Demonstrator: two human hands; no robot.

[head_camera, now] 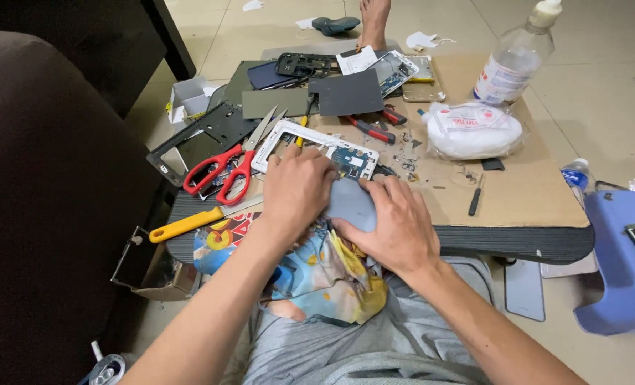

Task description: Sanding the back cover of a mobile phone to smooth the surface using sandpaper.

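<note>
Clearly both hands bear on one thing: a flat, grey, round-cornered panel (351,203), likely a thin plastic or metal device back, lying at the near edge of the brown cardboard work board (524,192), partly over a colourful printed cloth (317,274) that drapes down to the lap. The left hand (296,189) lies palm-down over the panel's left part, fingers curled close together and pressing. The right hand (396,224) covers its lower right, fingers spread flat and the thumb along the edge. Whether either hand actually pinches the rim I cannot tell, since the fingertips are hidden.

By its look the panel is light and stiff but thin, so it would probably flex or crack if bent, and its smooth face may slip. The rims and corners seem the safest hold.

Room is tight. Just beyond the fingers sits a white device frame with an exposed circuit board (332,151). Red-handled scissors (225,171) and a yellow-handled blade tool (189,223) lie close on the left. To the right the board is barer, with a small dark screwdriver (475,199) and a white plastic bag (473,128) farther off.
</note>
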